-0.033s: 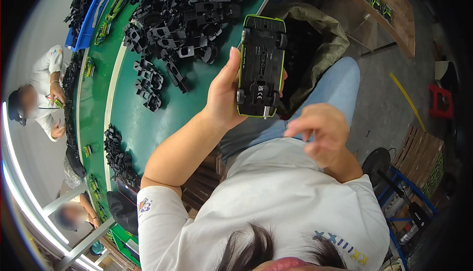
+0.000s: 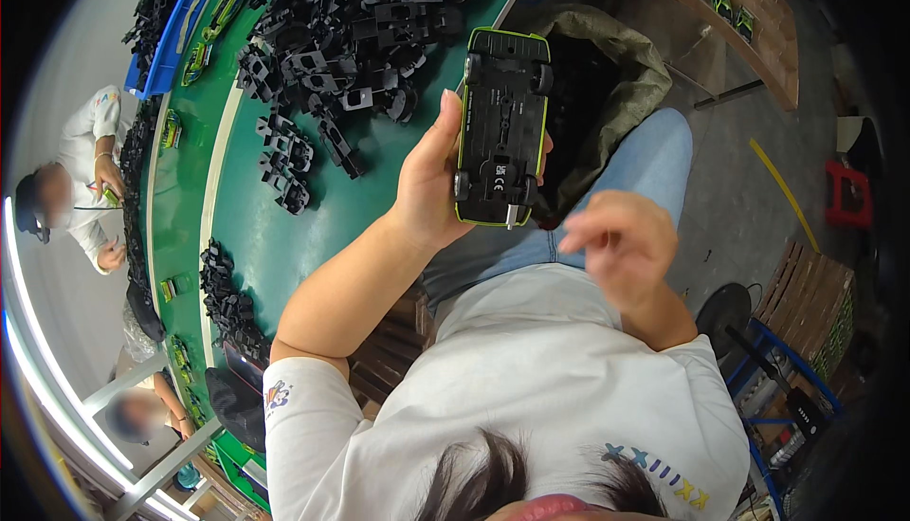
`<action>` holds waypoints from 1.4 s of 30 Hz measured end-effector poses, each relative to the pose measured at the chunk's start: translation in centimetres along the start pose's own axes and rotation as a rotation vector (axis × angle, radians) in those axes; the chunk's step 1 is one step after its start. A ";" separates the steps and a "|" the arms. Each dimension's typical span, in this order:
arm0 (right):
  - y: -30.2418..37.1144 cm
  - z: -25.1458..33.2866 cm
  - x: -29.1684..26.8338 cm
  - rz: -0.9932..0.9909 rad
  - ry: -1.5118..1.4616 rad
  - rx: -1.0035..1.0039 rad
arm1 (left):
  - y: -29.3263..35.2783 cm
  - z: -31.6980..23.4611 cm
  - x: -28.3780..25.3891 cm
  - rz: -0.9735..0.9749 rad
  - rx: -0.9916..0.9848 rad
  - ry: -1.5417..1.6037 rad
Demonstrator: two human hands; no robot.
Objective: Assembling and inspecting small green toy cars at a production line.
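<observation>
My left hand [image 2: 431,180] is closed around a toy car [image 2: 503,132], holding it underside up. The car has a black base, a bright green edge and four small wheels; a silver piece sticks out at its near end. My thumb lies along its left side, and the fingertips show at its right side. To the right of the car and nearer my body, my right hand [image 2: 630,251] is in the air, apart from it. Its fingers are bent and loosely spread, a little blurred, with nothing visible in them.
Black plastic parts [image 2: 351,37] are heaped on the green table [image 2: 270,227]. An open sack [image 2: 645,56] stands past my knee. Green toy pieces lie along a green strip [image 2: 190,175] beside a blue tray [image 2: 180,28]. Two people work beyond it. A wooden shelf [image 2: 773,56] holds more green cars.
My right hand has shifted slightly to the right, away from the toy car. The left hand and the car have stayed nearly still.
</observation>
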State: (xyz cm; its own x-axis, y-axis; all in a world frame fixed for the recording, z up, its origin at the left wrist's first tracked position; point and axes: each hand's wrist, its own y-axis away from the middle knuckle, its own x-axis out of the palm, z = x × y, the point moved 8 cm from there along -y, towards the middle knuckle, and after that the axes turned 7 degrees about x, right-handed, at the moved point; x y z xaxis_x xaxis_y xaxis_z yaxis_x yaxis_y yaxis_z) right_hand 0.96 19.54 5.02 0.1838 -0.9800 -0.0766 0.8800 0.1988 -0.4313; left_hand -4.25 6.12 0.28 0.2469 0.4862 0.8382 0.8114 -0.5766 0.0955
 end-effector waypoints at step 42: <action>-0.2 -1.7 1.6 -0.095 -0.012 0.150 | 0.3 1.7 -0.1 -0.129 -0.117 0.091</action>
State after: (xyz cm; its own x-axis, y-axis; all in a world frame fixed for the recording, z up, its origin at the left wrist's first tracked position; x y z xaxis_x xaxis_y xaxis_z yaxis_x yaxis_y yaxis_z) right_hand 0.36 17.95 3.48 0.1013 -0.9944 -0.0304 0.9491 0.1058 -0.2968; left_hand -3.17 7.00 -0.70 0.0915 0.5025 0.8597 0.7645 -0.5886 0.2627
